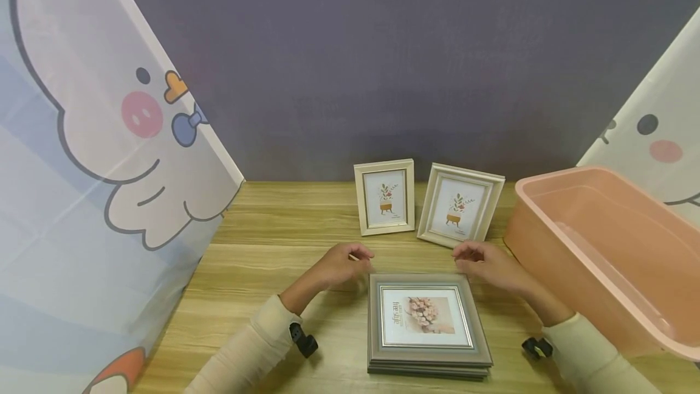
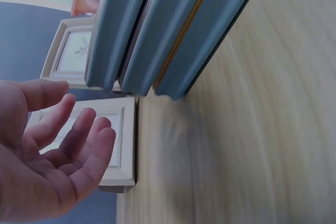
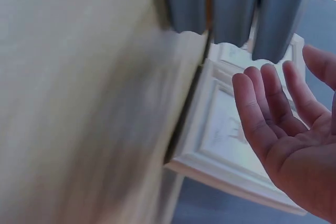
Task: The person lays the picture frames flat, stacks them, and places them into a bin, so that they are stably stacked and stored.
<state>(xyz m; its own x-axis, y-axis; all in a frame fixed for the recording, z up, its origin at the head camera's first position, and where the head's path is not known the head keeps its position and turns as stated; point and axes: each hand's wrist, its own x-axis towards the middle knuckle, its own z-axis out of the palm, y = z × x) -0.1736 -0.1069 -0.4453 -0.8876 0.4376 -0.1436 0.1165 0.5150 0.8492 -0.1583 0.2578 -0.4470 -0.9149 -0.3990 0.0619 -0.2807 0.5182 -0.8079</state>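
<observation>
A stack of several grey picture frames (image 1: 377, 321) lies flat on the table, the top one showing a print of pink flowers turned sideways. My left hand (image 1: 341, 263) hovers by the stack's far left corner, its fingers loosely bent with nothing in them. Off the far right corner is my right hand (image 1: 489, 265), likewise holding nothing. Both wrist views show relaxed, spread fingers (image 2: 79, 140) apart from the stacked edges (image 3: 231, 9). Behind stand two cream picture frames, the left one (image 1: 357, 199) nearly square on and the right one (image 1: 494, 199) tilted.
A large pink plastic tub (image 1: 569, 272) stands at the right, close to my right forearm. The wood-grain table (image 1: 262, 236) meets a dark grey wall (image 1: 350, 65) at the back. Cartoon-printed sheets (image 1: 82, 169) hang at both sides.
</observation>
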